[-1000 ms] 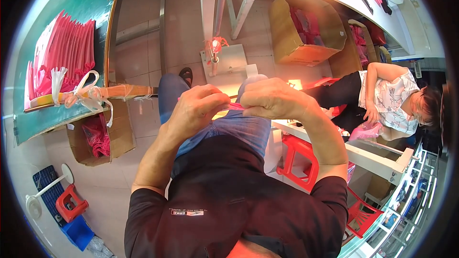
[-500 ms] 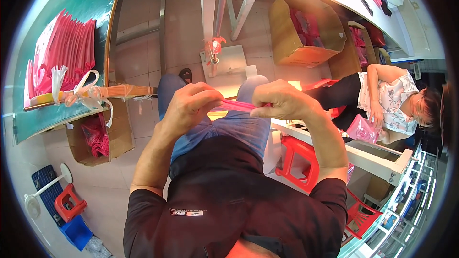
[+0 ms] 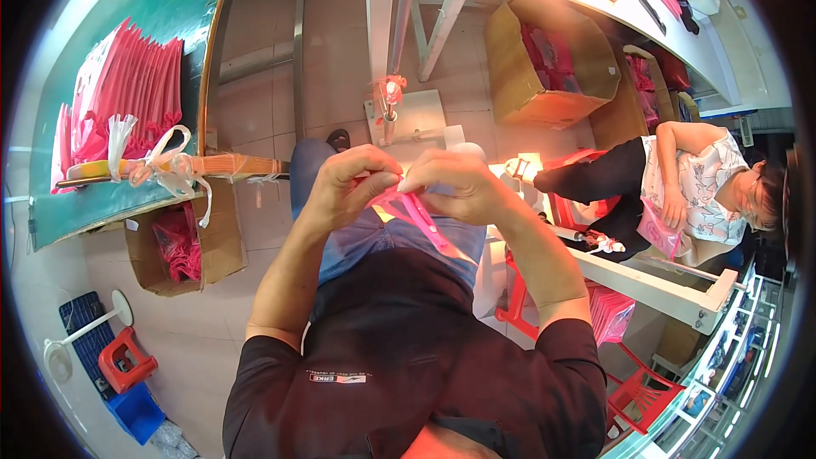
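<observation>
Above my lap, a pink plastic pouch [image 3: 422, 219] with a bright pink strip along it hangs between my hands. My left hand [image 3: 350, 191] pinches one end of it between thumb and bent fingers. Close beside it, the thumb and fingers of my right hand [image 3: 459, 189] are closed on the same end, the fingertips of both hands nearly touching. The pouch's free part slants down to the right, below my right hand. My fingers hide the gripped end.
Upright pink pouches [image 3: 132, 89] fill a green table at left, with a white tie [image 3: 166, 161] on its edge. A carton [image 3: 225, 242] sits under it. At right are a large carton [image 3: 544, 106], a white rail [image 3: 654, 285] and a seated person holding a pink pouch [image 3: 661, 234].
My hands have drawn together; the pouch, earlier stretched taut sideways between them, now slants down. The seated person's hands and pouch have shifted slightly. The whole view has moved a little.
</observation>
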